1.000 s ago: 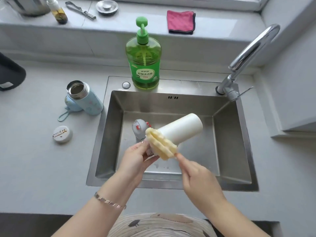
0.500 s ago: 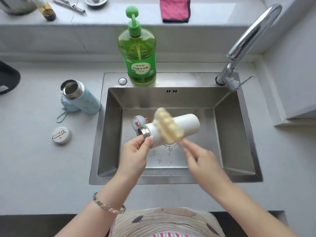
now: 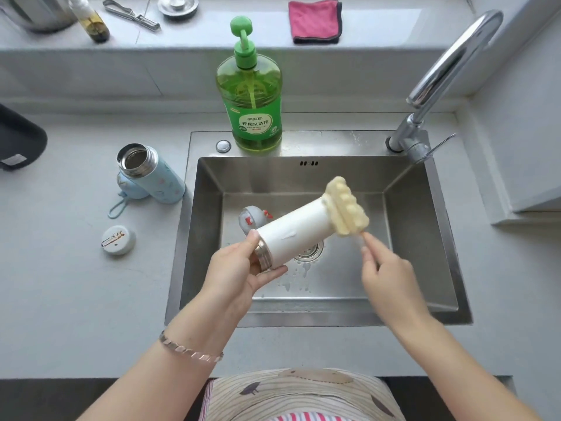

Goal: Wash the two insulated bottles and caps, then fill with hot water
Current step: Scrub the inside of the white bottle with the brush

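Over the steel sink [image 3: 403, 196] my left hand [image 3: 239, 275] grips the white insulated bottle [image 3: 294, 235] at its metal neck, the bottle lying sideways with its base pointing far right. My right hand [image 3: 385, 268] pinches the thin handle of a yellow sponge brush [image 3: 347, 206], whose head presses against the bottle's base. A grey cap with red parts [image 3: 250, 220] lies in the basin behind the bottle. On the counter to the left stands the open light-blue bottle [image 3: 151, 174], with its blue lid [image 3: 129, 188] behind it and a round white cap [image 3: 118, 240] in front.
A green dish-soap pump bottle [image 3: 250, 95] stands on the sink's back rim. The chrome faucet [image 3: 440, 74] arches over the right corner. On the back ledge lie a pink cloth [image 3: 315, 21], a small oil bottle [image 3: 91, 21], a peeler and a metal strainer. A dark object [image 3: 18, 141] sits far left.
The sponge brush has slid along the white bottle from its mouth end to its base. My right hand moved right with it; my left hand kept hold of the neck.
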### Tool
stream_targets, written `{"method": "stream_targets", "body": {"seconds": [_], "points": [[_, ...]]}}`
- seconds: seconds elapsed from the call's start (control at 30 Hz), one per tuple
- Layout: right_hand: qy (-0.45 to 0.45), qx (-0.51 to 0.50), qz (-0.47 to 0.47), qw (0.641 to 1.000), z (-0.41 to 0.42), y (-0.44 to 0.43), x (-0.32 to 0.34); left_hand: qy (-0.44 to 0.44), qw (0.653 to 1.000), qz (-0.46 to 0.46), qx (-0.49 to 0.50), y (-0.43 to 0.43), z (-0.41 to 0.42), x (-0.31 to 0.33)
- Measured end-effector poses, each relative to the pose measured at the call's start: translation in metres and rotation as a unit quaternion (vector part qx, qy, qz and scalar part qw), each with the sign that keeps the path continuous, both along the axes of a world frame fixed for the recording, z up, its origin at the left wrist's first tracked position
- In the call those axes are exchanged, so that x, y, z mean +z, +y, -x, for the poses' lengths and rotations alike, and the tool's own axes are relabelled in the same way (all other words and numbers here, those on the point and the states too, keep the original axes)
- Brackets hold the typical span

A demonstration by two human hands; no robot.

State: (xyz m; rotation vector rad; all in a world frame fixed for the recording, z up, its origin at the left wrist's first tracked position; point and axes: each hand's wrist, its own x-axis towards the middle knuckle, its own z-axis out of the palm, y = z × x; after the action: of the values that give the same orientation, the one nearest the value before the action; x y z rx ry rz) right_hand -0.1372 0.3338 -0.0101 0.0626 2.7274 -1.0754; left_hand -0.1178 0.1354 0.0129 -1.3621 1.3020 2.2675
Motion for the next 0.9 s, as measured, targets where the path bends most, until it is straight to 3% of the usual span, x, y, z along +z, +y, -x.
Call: {"method": "stream_targets", "body": {"seconds": [0.07,0.13,0.27,0.4,0.43,0.53,0.57,0.7,0.83,0.9], "points": [[0.079,0.131,0.015,0.988,-0.027,-0.019,0.001,-0.015,0.999,-0.035,0.007,-0.001,0.004,0.004],[0.097,0.198,0.004,0.975,-0.041,-0.023,0.006,-0.025,0.997,-0.067,0.013,-0.003,0.007,0.008],[0.086,0.033,0.019,0.996,-0.009,-0.002,-0.006,-0.028,0.997,-0.066,0.028,-0.004,0.015,0.013],[0.127,0.197,0.022,0.972,-0.034,-0.021,0.003,-0.044,0.997,-0.066,0.017,-0.004,0.016,0.015],[0.117,0.174,0.020,0.978,-0.028,-0.015,0.002,-0.044,0.996,-0.070,0.020,-0.004,0.016,0.016],[0.043,-0.022,0.055,0.997,0.006,0.008,-0.007,-0.040,0.997,-0.067,0.023,-0.005,0.016,0.017],[0.050,-0.017,0.052,0.997,0.006,0.009,-0.008,-0.041,0.997,-0.066,0.022,-0.004,0.015,0.017],[0.101,0.159,0.047,0.981,-0.025,-0.007,-0.007,-0.052,0.996,-0.068,0.024,-0.005,0.014,0.015],[0.026,-0.046,0.070,0.996,0.009,0.012,-0.014,-0.045,0.997,-0.065,0.026,-0.005,0.015,0.016],[0.072,0.022,0.069,0.995,0.001,0.002,-0.011,-0.049,0.996,-0.066,0.026,-0.004,0.015,0.015]]}}
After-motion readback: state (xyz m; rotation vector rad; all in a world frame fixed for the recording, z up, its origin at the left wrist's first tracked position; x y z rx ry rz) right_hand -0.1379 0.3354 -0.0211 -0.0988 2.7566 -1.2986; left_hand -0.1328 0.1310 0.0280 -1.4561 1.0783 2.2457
